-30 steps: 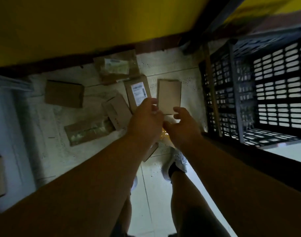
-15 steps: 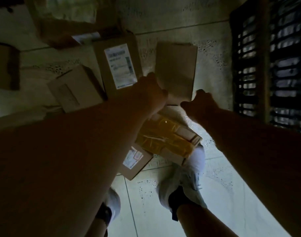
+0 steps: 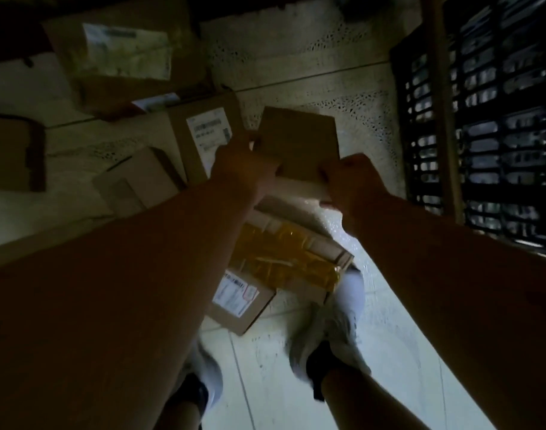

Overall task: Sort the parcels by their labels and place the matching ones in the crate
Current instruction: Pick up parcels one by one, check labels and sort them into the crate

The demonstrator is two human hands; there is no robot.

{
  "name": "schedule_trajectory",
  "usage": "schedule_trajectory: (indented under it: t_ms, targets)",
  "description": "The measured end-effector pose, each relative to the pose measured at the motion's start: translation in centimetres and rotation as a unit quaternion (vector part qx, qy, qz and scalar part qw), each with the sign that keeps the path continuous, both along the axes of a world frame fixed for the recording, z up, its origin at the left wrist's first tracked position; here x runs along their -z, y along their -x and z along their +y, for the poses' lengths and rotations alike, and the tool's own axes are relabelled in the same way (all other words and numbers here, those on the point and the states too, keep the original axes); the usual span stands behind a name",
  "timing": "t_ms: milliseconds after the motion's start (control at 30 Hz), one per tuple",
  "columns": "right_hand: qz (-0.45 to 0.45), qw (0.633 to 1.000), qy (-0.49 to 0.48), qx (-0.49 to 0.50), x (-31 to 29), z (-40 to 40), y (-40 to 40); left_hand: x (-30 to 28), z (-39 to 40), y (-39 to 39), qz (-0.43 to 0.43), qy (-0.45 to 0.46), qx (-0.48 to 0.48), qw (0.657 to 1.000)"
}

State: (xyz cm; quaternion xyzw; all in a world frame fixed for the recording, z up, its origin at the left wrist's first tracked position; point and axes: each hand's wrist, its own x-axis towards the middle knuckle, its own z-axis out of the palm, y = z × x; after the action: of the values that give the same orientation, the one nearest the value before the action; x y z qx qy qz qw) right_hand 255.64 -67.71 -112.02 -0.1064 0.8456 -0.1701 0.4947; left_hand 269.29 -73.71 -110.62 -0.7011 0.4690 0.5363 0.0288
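A plain brown cardboard parcel is lifted off the tiled floor and held between both hands. My left hand grips its near left corner and my right hand grips its near right corner. No label shows on its upper face. The black slatted crate stands to the right, apart from the parcel. Below my hands lies a parcel wrapped in yellow tape, and beside it a small box with a white label.
More parcels lie on the floor to the left: a labelled box, a plain box, a large flat packet with a pale label and a dark box at the left edge. My white shoes stand under the parcels.
Both hands reached down and closed on the plain brown parcel, which now is raised off the floor. The camera has tipped down closer to the parcels.
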Motion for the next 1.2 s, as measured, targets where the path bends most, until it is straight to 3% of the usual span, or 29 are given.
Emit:
schedule_trajectory:
  t_ms: [67, 167, 333, 433, 633, 700, 833, 1033, 1100, 1200]
  targets:
    - [-0.023, 0.998, 0.033, 0.038, -4.8, -0.4, -1.1, -5.2, 0.6, -1.3, 0.043, 0.029, -0.009, 0.999]
    - [0.003, 0.996, 0.088, 0.013, -14.1, -1.5, -2.7, -15.2, 0.4, -3.3, 0.110, 0.026, -0.048, 0.992]
    - [-0.002, 0.981, 0.192, -0.021, -35.2, -3.7, -6.5, -35.8, -2.2, -7.4, 0.126, 0.124, -0.018, 0.984]
    - [-0.040, 0.961, 0.269, -0.046, -48.9, -4.5, -7.8, -49.0, -3.0, -10.6, 0.148, 0.165, -0.060, 0.973]
    - [0.007, 0.896, 0.390, -0.211, -69.9, -4.2, -12.3, -68.9, -2.5, -17.5, 0.279, 0.294, -0.120, 0.906]
    - [0.038, 0.864, 0.445, -0.233, -74.2, -4.3, -14.1, -73.0, -2.1, -19.8, 0.298, 0.330, -0.111, 0.889]
    - [0.124, 0.809, 0.522, -0.238, -80.1, -4.6, -17.8, -79.2, -1.2, -23.4, 0.249, 0.446, -0.105, 0.853]
    - [0.146, 0.727, 0.622, -0.250, -85.2, -3.9, -22.6, -83.8, 1.4, -27.8, 0.166, 0.557, -0.136, 0.803]
    - [0.111, 0.721, 0.637, -0.249, -86.7, -3.1, -23.8, -85.1, 2.4, -28.5, 0.201, 0.554, -0.143, 0.795]
    - [-0.088, 0.752, 0.630, -0.173, -89.4, -1.6, -26.0, -87.1, 3.7, -29.0, 0.285, 0.507, -0.162, 0.798]
